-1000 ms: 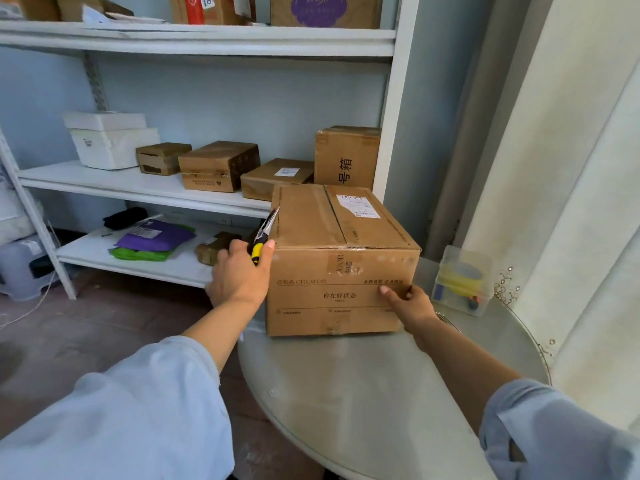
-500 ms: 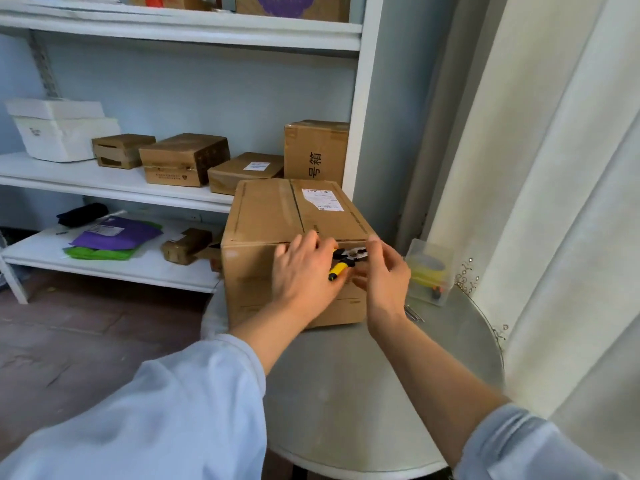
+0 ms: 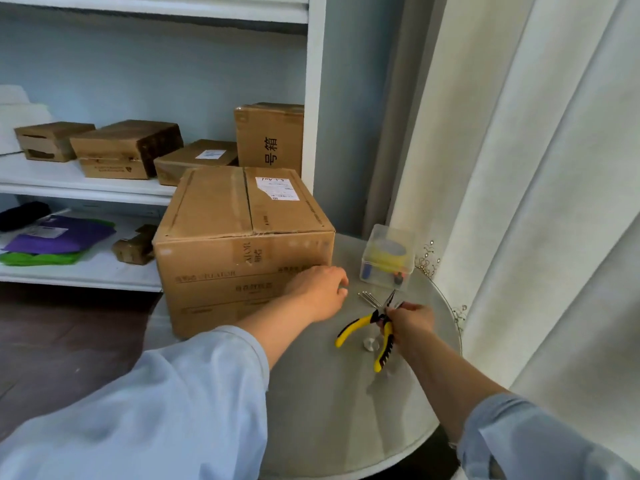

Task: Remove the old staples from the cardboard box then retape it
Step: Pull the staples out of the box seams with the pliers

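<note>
The cardboard box stands closed on the round table, with a white label on its top and printing on its front. My left hand lies against the low front right corner of the box, its fingers curled round that edge. My right hand grips yellow-handled pliers just above the table, right of the box, jaws pointing away from me. A few thin metal pieces lie on the table beside the jaws.
A clear plastic tub with a yellow tape roll sits at the table's far right. A small round metal piece lies under the pliers. White shelves with several boxes stand behind and to the left; a curtain hangs on the right.
The pliers passed from my left hand to my right hand, which carried them off the box down to the table. My left hand dropped to the box's front right corner.
</note>
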A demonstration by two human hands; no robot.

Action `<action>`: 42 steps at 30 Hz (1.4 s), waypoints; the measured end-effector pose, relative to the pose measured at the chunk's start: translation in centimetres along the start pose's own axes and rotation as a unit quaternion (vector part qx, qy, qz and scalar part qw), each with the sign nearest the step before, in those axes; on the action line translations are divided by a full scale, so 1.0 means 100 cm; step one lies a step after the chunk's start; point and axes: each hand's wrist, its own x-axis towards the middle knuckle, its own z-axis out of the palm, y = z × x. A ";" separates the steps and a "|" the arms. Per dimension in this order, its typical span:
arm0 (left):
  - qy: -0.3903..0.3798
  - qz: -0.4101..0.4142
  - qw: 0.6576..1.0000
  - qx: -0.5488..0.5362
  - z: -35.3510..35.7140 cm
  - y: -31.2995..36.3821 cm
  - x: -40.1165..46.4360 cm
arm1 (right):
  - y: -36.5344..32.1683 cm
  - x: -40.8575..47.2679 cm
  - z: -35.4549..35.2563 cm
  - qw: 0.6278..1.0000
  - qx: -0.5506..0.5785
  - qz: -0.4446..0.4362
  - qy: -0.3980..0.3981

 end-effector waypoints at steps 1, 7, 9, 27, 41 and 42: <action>-0.024 -0.001 1.000 -0.006 0.005 -0.002 0.003 | 0.008 0.010 0.000 0.999 -0.030 0.000 0.011; -0.135 -0.017 0.990 -0.019 0.051 -0.008 0.020 | 0.006 0.014 -0.001 0.988 -0.150 -0.039 0.022; -0.154 -0.014 0.988 -0.017 0.057 -0.007 0.021 | 0.005 0.014 -0.001 0.983 -0.169 -0.059 0.029; 0.461 -0.022 0.882 0.096 -0.045 -0.079 -0.052 | -0.030 -0.079 0.073 0.952 -0.125 -0.117 -0.255; 0.309 -0.398 0.789 -0.351 -0.015 -0.168 -0.079 | -0.013 -0.099 0.089 0.944 -0.157 -0.066 -0.283; 0.302 -0.407 0.776 -0.375 -0.014 -0.175 -0.077 | -0.012 -0.102 0.090 0.942 -0.150 -0.068 -0.294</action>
